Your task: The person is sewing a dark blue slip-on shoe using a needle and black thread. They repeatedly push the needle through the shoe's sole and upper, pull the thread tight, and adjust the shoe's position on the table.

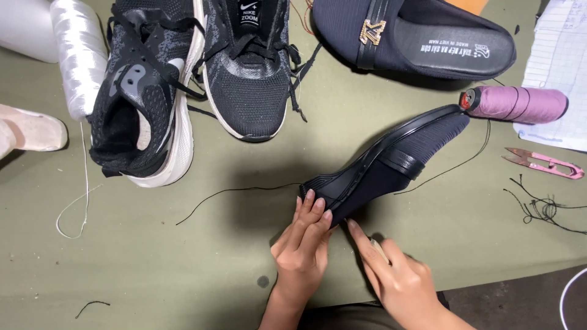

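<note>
A: Where does the dark navy knit slip-on shoe with the black rubber sole (391, 165) sit?

B: Just right of centre on the olive-green tabletop (183, 263), tipped on its side, toe toward two o'clock. The left hand (304, 244) has its grip pressed on the heel end, fingers laid flat along the sole edge, grasping that shoe. The right hand (397, 278) touches the heel with its index fingertip; it is clenched around a small pale object that I cannot make out.

A: What crowds around it?

B: At twelve o'clock a matching navy slip-on with a gold metal buckle (416, 36) lies sole-bed up. At eleven o'clock stands a pair of black mesh lace-up sneakers with white soles (195, 79). At two o'clock, just beside the toe, lies a mauve thread spool (520, 102), and at three o'clock pink thread snips (544, 162).

A: Anything in the way?

B: A loose black thread (238, 190) runs from the heel out toward nine o'clock. A large white thread cone (76, 55) lies at ten o'clock, well apart, and a tangle of black thread scraps (541, 208) sits at four o'clock. Lined paper (559, 67) covers the far right edge.
</note>
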